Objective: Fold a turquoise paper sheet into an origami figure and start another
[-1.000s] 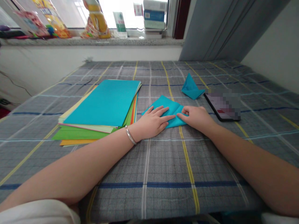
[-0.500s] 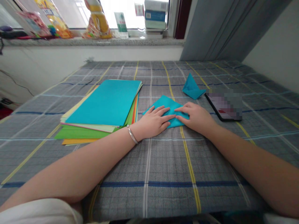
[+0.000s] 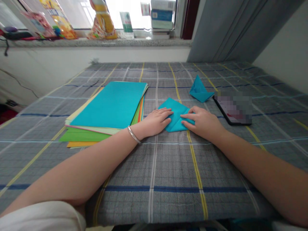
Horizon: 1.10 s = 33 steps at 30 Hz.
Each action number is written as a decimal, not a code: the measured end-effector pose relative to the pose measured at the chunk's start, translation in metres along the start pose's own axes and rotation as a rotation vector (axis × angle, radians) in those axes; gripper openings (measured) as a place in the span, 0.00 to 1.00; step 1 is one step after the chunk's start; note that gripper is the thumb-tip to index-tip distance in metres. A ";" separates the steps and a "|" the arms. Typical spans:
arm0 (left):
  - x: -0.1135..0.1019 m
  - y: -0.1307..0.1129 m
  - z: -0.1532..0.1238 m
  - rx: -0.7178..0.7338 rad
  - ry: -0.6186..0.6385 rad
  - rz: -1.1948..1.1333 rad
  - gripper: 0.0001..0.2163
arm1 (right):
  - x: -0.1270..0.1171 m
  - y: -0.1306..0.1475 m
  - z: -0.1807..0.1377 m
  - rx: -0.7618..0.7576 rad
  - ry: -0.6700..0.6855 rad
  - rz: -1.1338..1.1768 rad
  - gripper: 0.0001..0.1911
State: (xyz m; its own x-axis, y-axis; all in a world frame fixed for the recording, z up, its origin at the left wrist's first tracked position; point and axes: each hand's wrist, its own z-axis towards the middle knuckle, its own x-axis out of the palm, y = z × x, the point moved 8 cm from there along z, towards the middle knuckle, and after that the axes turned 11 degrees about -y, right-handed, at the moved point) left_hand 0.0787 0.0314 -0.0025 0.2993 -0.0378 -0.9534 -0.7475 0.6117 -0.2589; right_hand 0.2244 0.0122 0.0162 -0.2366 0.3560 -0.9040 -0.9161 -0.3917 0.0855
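A sheet of blue paper (image 3: 176,110), folded to a small shape with crease lines, lies flat on the cloth before me. My left hand (image 3: 157,121) rests on its left side, palm down and fingers stretched out flat, and covers that corner. At the right corner, my right hand (image 3: 201,121) has its thumb and bent fingers on the paper, with the corner between them. What lies beneath the right palm is hidden. Behind the right hand stands a folded blue paper boat (image 3: 200,91), with a pointed peak.
A stack of coloured paper (image 3: 110,104), blue on top, lies to the left. On the right is a phone (image 3: 232,110) in a dark case. A plaid cloth (image 3: 134,179) covers the table. Bags, bottles and boxes line the windowsill (image 3: 96,42) at the back.
My left hand has drawn back to the left, uncovering the middle of the folded paper. The right hand stays at the right corner. The whole view has shifted slightly.
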 end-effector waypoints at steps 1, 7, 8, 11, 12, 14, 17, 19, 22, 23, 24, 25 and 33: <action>0.001 -0.002 -0.001 0.000 -0.010 0.006 0.25 | 0.000 0.000 0.000 0.009 0.007 0.005 0.18; 0.006 -0.013 -0.009 0.079 -0.052 0.149 0.30 | 0.004 -0.006 0.000 0.107 0.047 0.031 0.22; 0.007 -0.013 -0.009 0.088 -0.050 0.162 0.29 | 0.005 -0.008 0.001 0.124 0.050 0.038 0.23; 0.008 -0.012 -0.009 0.100 -0.048 0.173 0.28 | 0.007 -0.012 0.001 0.166 0.051 0.060 0.22; 0.008 -0.011 -0.009 0.103 -0.052 0.168 0.27 | 0.007 -0.014 0.002 0.184 0.053 0.063 0.22; 0.006 -0.011 -0.007 0.099 -0.071 0.141 0.25 | 0.008 -0.017 0.001 0.228 0.061 0.056 0.21; -0.003 -0.010 -0.004 0.027 -0.170 0.043 0.20 | 0.009 -0.020 0.001 0.272 0.072 0.035 0.22; -0.009 -0.012 -0.003 -0.003 -0.244 -0.019 0.19 | 0.009 -0.020 0.000 0.276 0.071 0.024 0.21; -0.005 -0.026 -0.004 0.125 -0.232 -0.028 0.18 | 0.009 -0.021 0.000 0.281 0.069 0.013 0.19; -0.002 -0.030 -0.004 0.164 -0.207 -0.015 0.18 | 0.009 -0.021 0.000 0.284 0.071 0.014 0.19; 0.002 -0.031 -0.005 0.185 -0.179 0.002 0.19 | 0.009 -0.021 0.000 0.286 0.072 0.018 0.18; 0.005 -0.031 -0.005 0.189 -0.155 0.020 0.19 | 0.009 -0.021 0.000 0.285 0.074 0.026 0.17; 0.008 -0.032 -0.005 0.217 -0.105 0.121 0.21 | 0.008 -0.017 0.001 0.234 0.072 0.081 0.15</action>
State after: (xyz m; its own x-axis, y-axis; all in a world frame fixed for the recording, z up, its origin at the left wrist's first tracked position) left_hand 0.1017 0.0075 -0.0032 0.2842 0.1211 -0.9511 -0.6406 0.7620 -0.0944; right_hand 0.2376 0.0224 0.0078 -0.2968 0.2672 -0.9168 -0.9469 -0.2065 0.2463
